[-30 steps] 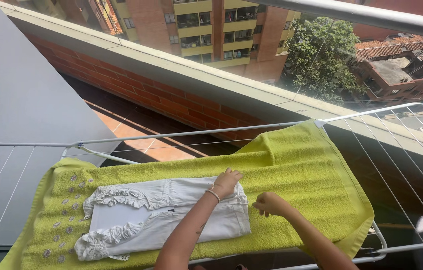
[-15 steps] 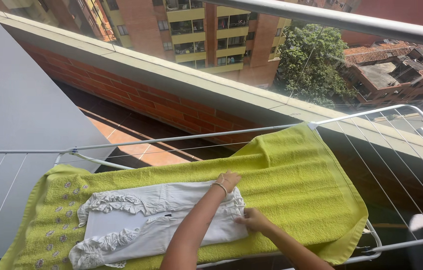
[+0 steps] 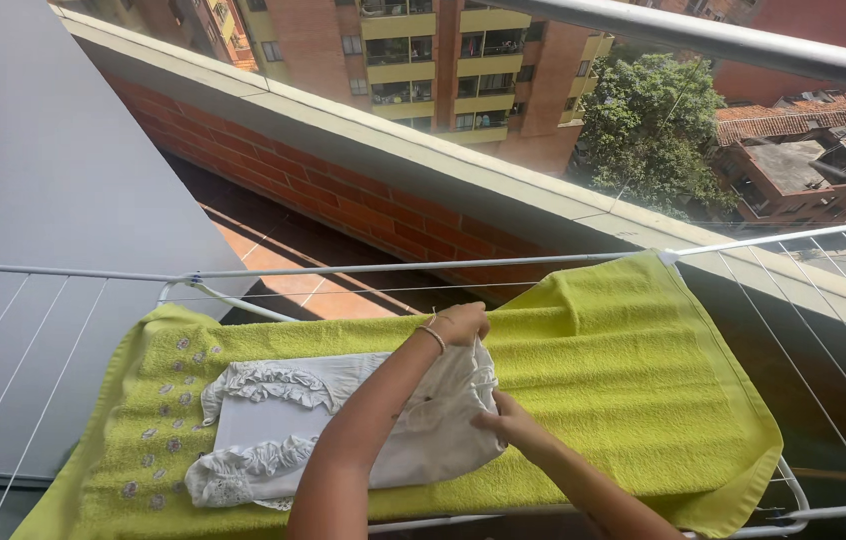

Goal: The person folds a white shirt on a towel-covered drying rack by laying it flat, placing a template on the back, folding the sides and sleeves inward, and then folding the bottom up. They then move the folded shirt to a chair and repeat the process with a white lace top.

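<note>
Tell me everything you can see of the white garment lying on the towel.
The white garment looks like thin cotton, with frilled ruffle trim at its left end and a flat folded panel between the ruffles. It lies folded on the lime-green towel spread over the wire drying rack. Its right end is lifted and bunched: the left hand pinches the upper corner, the right hand grips the lower edge.

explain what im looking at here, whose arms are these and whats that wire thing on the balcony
The one picture comes from a camera on a person's head, looking down, so the arms are that person's own. The wire thing is a white drying rack on a high balcony. A lime green towel lies spread across it, with a white ruffled garment on top. The left hand lifts the garment's far corner; the right hand pinches its near corner. Beyond the brick wall stand apartment buildings and a tree.
</note>
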